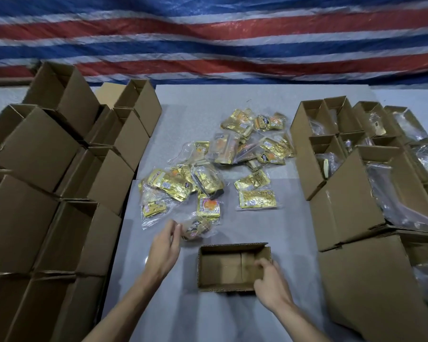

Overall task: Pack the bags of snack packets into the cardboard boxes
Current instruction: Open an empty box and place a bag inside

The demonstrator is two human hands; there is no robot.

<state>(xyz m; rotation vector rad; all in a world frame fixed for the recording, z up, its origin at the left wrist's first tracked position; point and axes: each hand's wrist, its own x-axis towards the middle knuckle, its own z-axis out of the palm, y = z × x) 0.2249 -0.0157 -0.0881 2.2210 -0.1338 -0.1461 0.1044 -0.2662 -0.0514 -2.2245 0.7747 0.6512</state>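
- An open, empty box (233,266) is set on the grey counter (178,314), just in front of the person.
- The right side of the box is held by the right hand (272,290). Its fingers are curled over the box wall, so the grip is pinching the cardboard.
- The left hand (164,250) is reached out to the nearest bag of snacks (195,229). Its fingers are spread and loose; the bag is touched or nearly touched, but it is blurred and nothing is pinched yet.
- More bags of gold packets (217,169) are scattered in the middle of the counter, beyond the box.
- Empty boxes (47,154) are stacked on the left. Boxes that look filled (370,149) are kept on the right.
- The step in hand seems to be the picking up of the near bag.
- The bag should be taken by its full part, not by a thin plastic corner, so it is not torn or dropped.
- The box should be kept held so it is not pushed away.
- The bag should be laid flat inside, with no plastic left hanging over the edge.
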